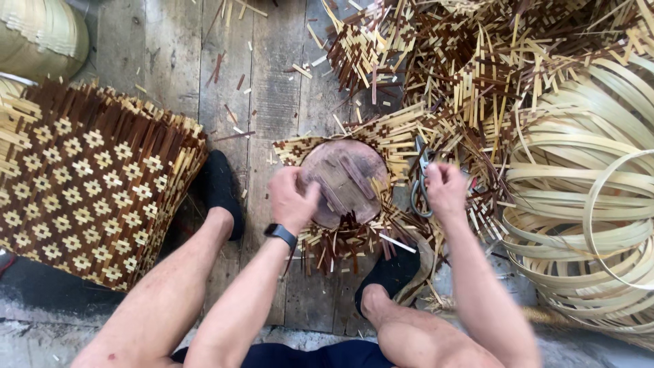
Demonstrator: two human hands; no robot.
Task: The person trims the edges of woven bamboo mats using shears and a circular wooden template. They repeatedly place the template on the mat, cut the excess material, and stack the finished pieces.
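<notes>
Woven mat: a checkered mat of dark and pale bamboo strips (381,133) lies on the plank floor (272,88) between the person's feet, its loose strip ends fanning out toward the knees.
Round form: a wooden disc (347,178) sits on top of the mat, near its middle, with strips bent up around its edge.
Left hand: the left hand (291,197) rests on the disc's left rim, its grip pressed down on the wood and the strips there, thumb toward the disc's middle.
Right hand: the right hand (446,185) is just right of the disc, clear of its rim; its grip is curled around what look like scissors (421,187), though motion blur makes the exact hold hard to read.
Key relation: the disc lies directly under the left hand and to the left of the right hand, so the left is the nearer.
Surroundings: a large patterned woven basket wall (88,184) stands at the left; coiled pale bamboo hoops (586,204) pile up at the right.
</notes>
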